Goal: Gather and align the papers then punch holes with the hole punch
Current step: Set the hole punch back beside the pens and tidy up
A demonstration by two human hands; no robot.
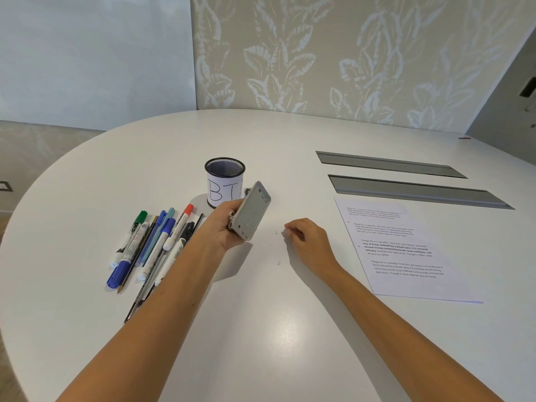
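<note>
My left hand (223, 227) grips the grey metal hole punch (251, 210) and holds it tilted above the white table (261, 329), its flat underside facing me. My right hand (307, 242) rests on the table just to the right of the punch, fingers curled under, with nothing visible in them. A few tiny paper bits (276, 232) lie on the table beside that hand. The printed papers (406, 250) lie flat in a stack at the right, apart from both hands.
A black mesh pen cup (225, 181) with a white label stands behind the punch. Several markers and pens (150, 245) lie spread at the left, partly under my left forearm. Two grey cable slots (417, 191) are set in the table behind the papers.
</note>
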